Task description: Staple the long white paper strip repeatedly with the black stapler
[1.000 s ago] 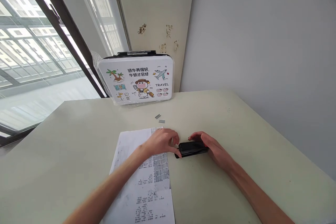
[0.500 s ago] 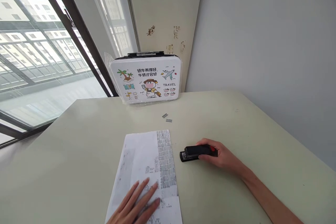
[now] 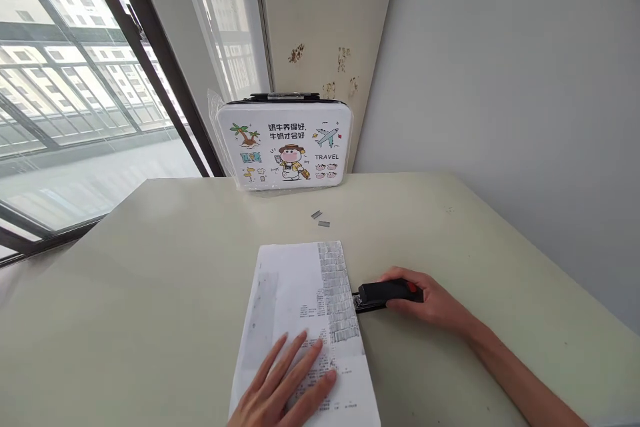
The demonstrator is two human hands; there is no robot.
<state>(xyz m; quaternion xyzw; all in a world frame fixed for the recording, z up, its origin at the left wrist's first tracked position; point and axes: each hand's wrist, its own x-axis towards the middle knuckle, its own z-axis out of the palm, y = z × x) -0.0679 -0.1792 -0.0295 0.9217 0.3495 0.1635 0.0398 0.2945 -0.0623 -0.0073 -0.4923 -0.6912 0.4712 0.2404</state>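
My left hand [image 3: 287,383] lies flat with fingers spread on a stack of printed paper [image 3: 287,280], near its lower end. Dense grey marks run along the right edge of the sheet. A black stapler [image 3: 383,292] with a red patch lies on its base at that right edge, and my right hand [image 3: 425,297] is closed around its rear. The front of the stapler meets the paper's edge; whether the paper's edge covers part of its base is hard to see.
Two small strips of staples [image 3: 320,218] lie beyond the paper. Behind them a white cartoon case [image 3: 305,140] in clear plastic stands at the table's [image 3: 150,267] far edge. A window [image 3: 90,80] is on the left, a grey wall [image 3: 500,67] on the right.
My left hand has slid the paper to the right, up to the front of the stapler. The stapler stays in my right hand, and the view has shifted slightly.
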